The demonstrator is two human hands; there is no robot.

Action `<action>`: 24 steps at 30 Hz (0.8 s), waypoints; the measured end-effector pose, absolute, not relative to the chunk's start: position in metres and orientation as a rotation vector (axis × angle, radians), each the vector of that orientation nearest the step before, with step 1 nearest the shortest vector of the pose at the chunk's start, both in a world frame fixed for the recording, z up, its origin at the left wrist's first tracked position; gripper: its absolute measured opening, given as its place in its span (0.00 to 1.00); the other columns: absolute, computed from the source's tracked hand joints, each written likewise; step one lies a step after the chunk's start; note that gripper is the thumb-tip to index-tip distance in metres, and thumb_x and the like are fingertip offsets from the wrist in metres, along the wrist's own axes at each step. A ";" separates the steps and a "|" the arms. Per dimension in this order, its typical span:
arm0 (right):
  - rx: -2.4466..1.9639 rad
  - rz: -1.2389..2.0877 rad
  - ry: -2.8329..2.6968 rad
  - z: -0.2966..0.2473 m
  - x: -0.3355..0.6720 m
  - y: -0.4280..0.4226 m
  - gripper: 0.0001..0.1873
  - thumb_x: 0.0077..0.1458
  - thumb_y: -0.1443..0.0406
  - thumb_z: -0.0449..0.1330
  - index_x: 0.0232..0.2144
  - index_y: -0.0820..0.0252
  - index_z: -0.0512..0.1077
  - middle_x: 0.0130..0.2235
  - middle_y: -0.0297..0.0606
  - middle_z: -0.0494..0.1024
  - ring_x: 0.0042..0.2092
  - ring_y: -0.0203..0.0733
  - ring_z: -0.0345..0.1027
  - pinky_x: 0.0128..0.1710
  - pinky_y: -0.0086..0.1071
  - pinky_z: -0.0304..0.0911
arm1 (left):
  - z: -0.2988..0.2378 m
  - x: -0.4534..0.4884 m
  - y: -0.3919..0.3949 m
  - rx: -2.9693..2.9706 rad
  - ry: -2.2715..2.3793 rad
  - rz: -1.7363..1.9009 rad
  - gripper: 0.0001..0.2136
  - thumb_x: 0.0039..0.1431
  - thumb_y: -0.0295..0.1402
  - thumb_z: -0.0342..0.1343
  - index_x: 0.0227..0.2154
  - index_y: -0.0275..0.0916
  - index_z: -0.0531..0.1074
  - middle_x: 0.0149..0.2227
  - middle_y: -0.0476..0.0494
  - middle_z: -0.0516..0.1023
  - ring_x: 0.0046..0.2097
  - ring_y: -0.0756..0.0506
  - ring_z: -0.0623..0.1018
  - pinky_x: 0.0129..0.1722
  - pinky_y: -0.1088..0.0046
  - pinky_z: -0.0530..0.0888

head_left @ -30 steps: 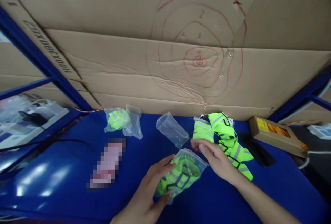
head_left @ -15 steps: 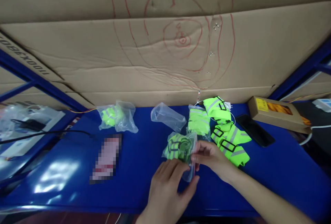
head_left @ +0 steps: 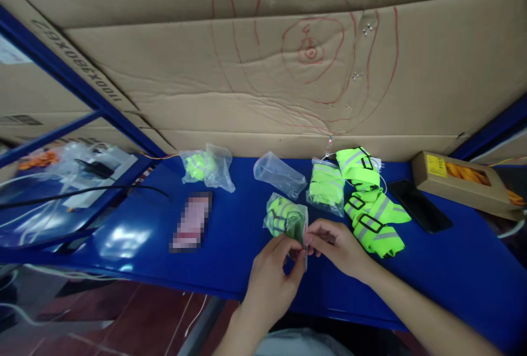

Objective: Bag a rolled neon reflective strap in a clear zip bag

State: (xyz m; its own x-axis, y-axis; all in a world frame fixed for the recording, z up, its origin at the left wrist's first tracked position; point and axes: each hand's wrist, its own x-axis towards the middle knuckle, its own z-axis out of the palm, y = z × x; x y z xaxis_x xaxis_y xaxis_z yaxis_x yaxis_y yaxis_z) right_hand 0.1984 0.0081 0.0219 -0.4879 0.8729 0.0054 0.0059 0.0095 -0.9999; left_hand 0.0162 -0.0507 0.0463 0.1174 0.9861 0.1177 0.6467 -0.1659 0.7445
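In the head view, the person's left hand (head_left: 274, 268) is curling in from below, its thumb and forefinger closing together on the lower end of the opening edge of a clear plastic zip bag with a red-lined edge (head_left: 297, 219). The right hand (head_left: 335, 243) is meeting it from the other side, thumb and fingertips pinching that same edge just beside the left fingertips. The bag is lying on the glossy blue tabletop (head_left: 239, 224), near the middle of its front half, and its bulging far end is pointing away to the left.

Inside it, a coiled fluorescent yellow-green webbing strap with grey stripes and a black buckle (head_left: 276, 216) is sitting, so the filling of this bag is looking done. The fingers are apparently working along the mouth; whether it is sealed, I cannot tell, as they are covering part of it.

Just behind, a flat clear bag packed with folded yellow-green webbing (head_left: 326, 183) is resting, and at the far left another clear bag is holding a yellow-green bundle (head_left: 195, 165). A loose heap of buckled yellow-green straps (head_left: 376, 230) is lying unbagged to the right, while a limp clear plastic bag (head_left: 280, 174) is showing no strap inside.
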 end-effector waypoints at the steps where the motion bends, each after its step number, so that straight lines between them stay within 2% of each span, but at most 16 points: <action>1: -0.960 1.431 -1.691 0.021 0.197 0.005 0.10 0.63 0.58 0.62 0.34 0.59 0.73 0.29 0.33 0.78 0.30 0.35 0.72 0.31 0.28 0.65 | 0.044 0.016 -0.051 1.904 1.598 0.852 0.06 0.66 0.28 0.53 0.32 0.42 0.70 0.33 0.48 0.75 0.36 0.46 0.75 0.36 0.70 0.68; 3: -1.043 1.153 -1.856 0.019 0.192 0.000 0.05 0.60 0.64 0.61 0.32 0.57 0.69 0.26 0.30 0.75 0.27 0.34 0.68 0.28 0.28 0.60 | 0.038 0.017 -0.052 1.964 1.609 0.898 0.06 0.65 0.27 0.50 0.31 0.41 0.66 0.32 0.48 0.73 0.36 0.46 0.74 0.36 0.70 0.66; 5: -1.125 0.992 -1.913 0.018 0.187 -0.005 0.06 0.58 0.66 0.60 0.29 0.56 0.66 0.24 0.29 0.72 0.25 0.34 0.65 0.26 0.28 0.56 | 0.031 0.019 -0.053 1.984 1.569 0.952 0.07 0.66 0.27 0.48 0.31 0.42 0.63 0.32 0.48 0.71 0.35 0.47 0.72 0.34 0.71 0.65; 11: -1.287 0.926 -1.816 0.020 0.183 -0.008 0.10 0.55 0.64 0.60 0.26 0.55 0.62 0.21 0.27 0.67 0.22 0.34 0.60 0.25 0.29 0.52 | 0.027 0.013 -0.048 1.838 1.547 1.222 0.09 0.70 0.28 0.46 0.32 0.42 0.62 0.30 0.52 0.66 0.29 0.50 0.68 0.30 0.74 0.64; 13: -1.300 0.990 -1.751 0.020 0.188 -0.006 0.13 0.55 0.64 0.62 0.25 0.55 0.60 0.20 0.26 0.65 0.22 0.33 0.57 0.25 0.29 0.49 | 0.033 0.007 -0.043 1.754 1.598 1.397 0.10 0.72 0.29 0.46 0.31 0.42 0.61 0.29 0.53 0.63 0.28 0.50 0.66 0.30 0.74 0.64; 15: -1.202 1.212 -1.668 0.020 0.192 -0.004 0.15 0.59 0.60 0.61 0.25 0.55 0.61 0.21 0.27 0.65 0.23 0.33 0.59 0.25 0.28 0.51 | 0.041 0.002 -0.039 1.705 1.623 1.533 0.11 0.72 0.30 0.47 0.30 0.42 0.62 0.29 0.53 0.63 0.29 0.50 0.67 0.31 0.74 0.65; 17: -1.014 1.515 -1.533 0.017 0.193 -0.001 0.18 0.65 0.53 0.59 0.29 0.56 0.65 0.25 0.30 0.70 0.27 0.35 0.65 0.27 0.28 0.58 | 0.049 0.000 -0.037 1.678 1.573 1.631 0.11 0.72 0.32 0.48 0.30 0.41 0.64 0.30 0.51 0.67 0.32 0.49 0.70 0.35 0.74 0.68; 19: -0.877 1.709 -1.373 0.013 0.189 0.002 0.23 0.67 0.45 0.56 0.33 0.57 0.69 0.32 0.35 0.74 0.33 0.38 0.70 0.31 0.30 0.65 | 0.058 0.000 -0.037 1.533 1.461 1.753 0.12 0.70 0.34 0.51 0.29 0.41 0.66 0.31 0.50 0.71 0.34 0.48 0.73 0.37 0.74 0.70; 21: -0.880 1.757 -1.253 0.007 0.185 0.005 0.27 0.63 0.40 0.57 0.38 0.58 0.72 0.39 0.39 0.77 0.39 0.41 0.73 0.35 0.34 0.70 | 0.069 -0.001 -0.040 1.260 1.324 1.856 0.13 0.66 0.36 0.56 0.26 0.41 0.66 0.28 0.51 0.71 0.32 0.48 0.74 0.35 0.74 0.73; 24: -0.971 1.822 -1.146 0.004 0.182 0.008 0.32 0.55 0.38 0.64 0.46 0.57 0.75 0.46 0.42 0.78 0.47 0.45 0.74 0.45 0.39 0.72 | 0.085 -0.005 -0.047 0.895 1.239 1.956 0.15 0.59 0.38 0.61 0.22 0.40 0.64 0.24 0.52 0.67 0.26 0.50 0.70 0.27 0.76 0.72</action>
